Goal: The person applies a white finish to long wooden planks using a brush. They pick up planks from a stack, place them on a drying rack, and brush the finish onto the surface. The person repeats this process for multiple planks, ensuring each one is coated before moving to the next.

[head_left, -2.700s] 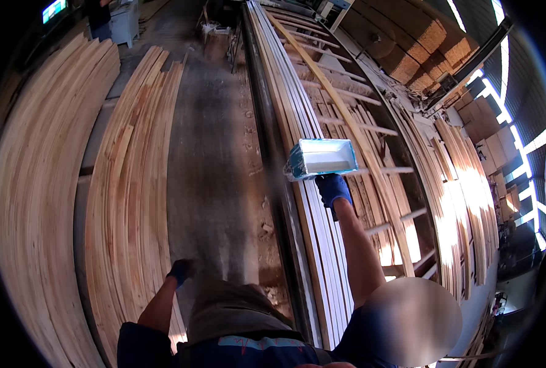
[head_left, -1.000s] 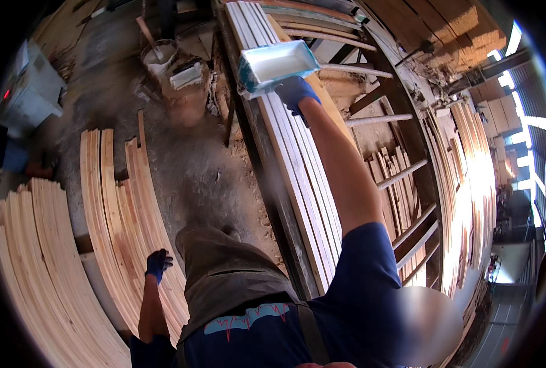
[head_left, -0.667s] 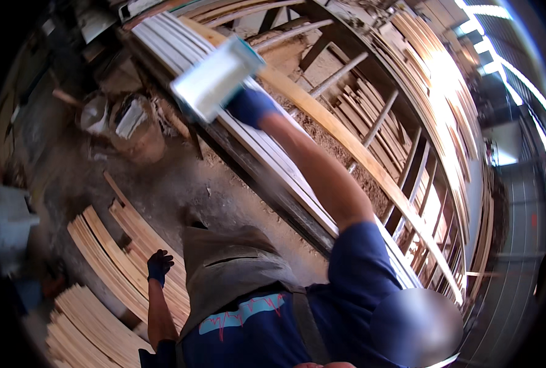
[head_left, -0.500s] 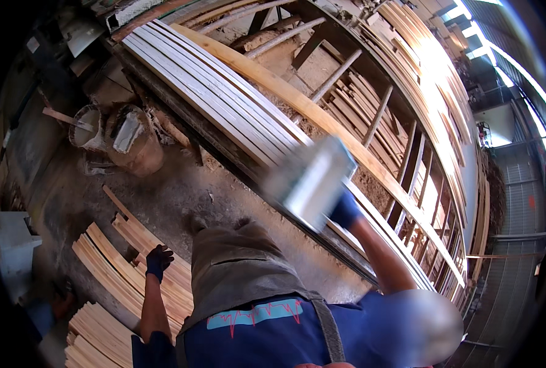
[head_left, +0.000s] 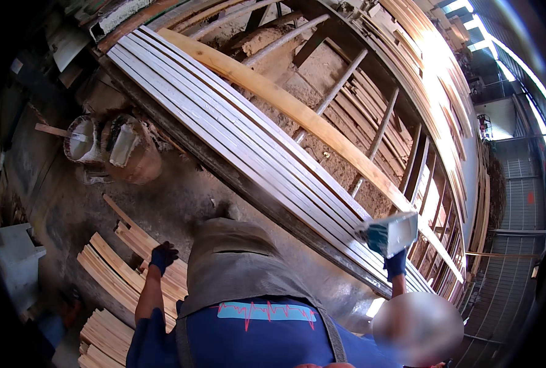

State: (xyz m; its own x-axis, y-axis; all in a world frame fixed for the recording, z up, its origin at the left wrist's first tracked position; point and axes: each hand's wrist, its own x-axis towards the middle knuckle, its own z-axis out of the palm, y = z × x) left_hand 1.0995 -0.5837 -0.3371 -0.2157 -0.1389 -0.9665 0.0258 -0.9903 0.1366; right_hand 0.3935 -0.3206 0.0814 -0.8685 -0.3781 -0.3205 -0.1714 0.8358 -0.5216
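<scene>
Left grip [head_left: 163, 256]: dark blue glove [head_left: 159, 262], brighter toward the wrist
Right grip [head_left: 395, 264]: blue glove [head_left: 397, 262]
Shirt [head_left: 273, 343]: navy, left sleeve [head_left: 147, 338] short
Chest band [head_left: 231, 311]: light blue, red zigzag line [head_left: 246, 325]
Apron [head_left: 233, 276]: grey-brown, dark slit [head_left: 239, 251] across the front
Straps [head_left: 335, 341]: two, grey, over the shirt

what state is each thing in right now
Right hand: gloved, gripping the teal box
Teal box: open, tilted, white inside
White boards: coated, side by side
Yellowish plank: bare wood, lying lengthwise
Left hand: gloved, empty
Left bucket: open, stick across its rim
Right bucket: open, white-smeared inside
</scene>
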